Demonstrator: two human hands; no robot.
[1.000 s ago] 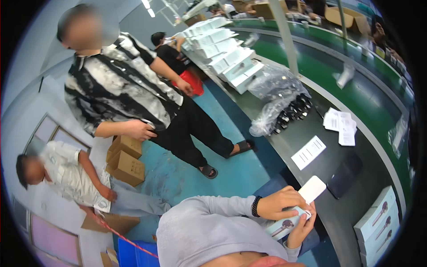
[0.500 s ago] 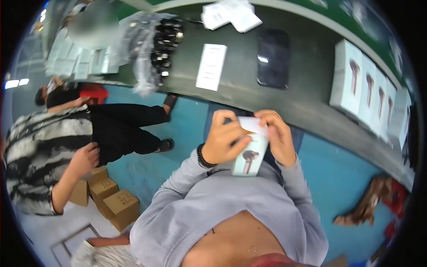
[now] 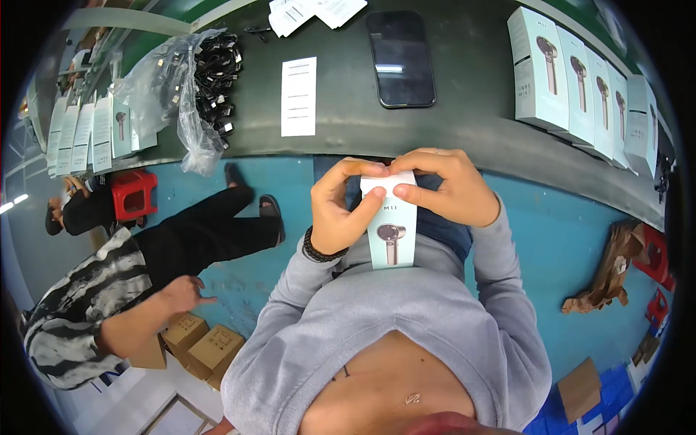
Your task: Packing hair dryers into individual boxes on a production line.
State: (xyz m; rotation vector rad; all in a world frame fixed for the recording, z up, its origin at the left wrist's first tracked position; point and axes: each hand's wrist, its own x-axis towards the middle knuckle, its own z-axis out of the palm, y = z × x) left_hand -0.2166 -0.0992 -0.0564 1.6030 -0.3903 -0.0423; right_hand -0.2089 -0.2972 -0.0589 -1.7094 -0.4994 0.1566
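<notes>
Between my two hands, close to my lap, is a tall pale-green retail box point(image 3: 392, 245) with a handheld device printed on its front. My left hand point(image 3: 346, 203) grips the box's upper left side, thumb on the front face and fingers bent over the top edge. From the right, my right hand point(image 3: 451, 187) pinches the top edge, its thumb on the upper front. The top of the box looks closed, partly covered by my fingers. Past my hands on the dark table point(image 3: 333, 130) lie a white printed sheet point(image 3: 299, 97) and a black smartphone point(image 3: 403, 61).
A row of similar boxes point(image 3: 537, 72) stands at the table's right. Bundled black cables point(image 3: 216, 83) in clear plastic lie at the left, beside more boxes point(image 3: 101, 134). A person in a patterned shirt point(image 3: 83, 312) is at my left, near cardboard cartons point(image 3: 215, 348). Red stools point(image 3: 133, 194) stand on the floor.
The box's white top flap stood up with an orange-brown edge showing; now the top looks closed under my fingers. My right hand has moved over the top. The head view has shifted.
</notes>
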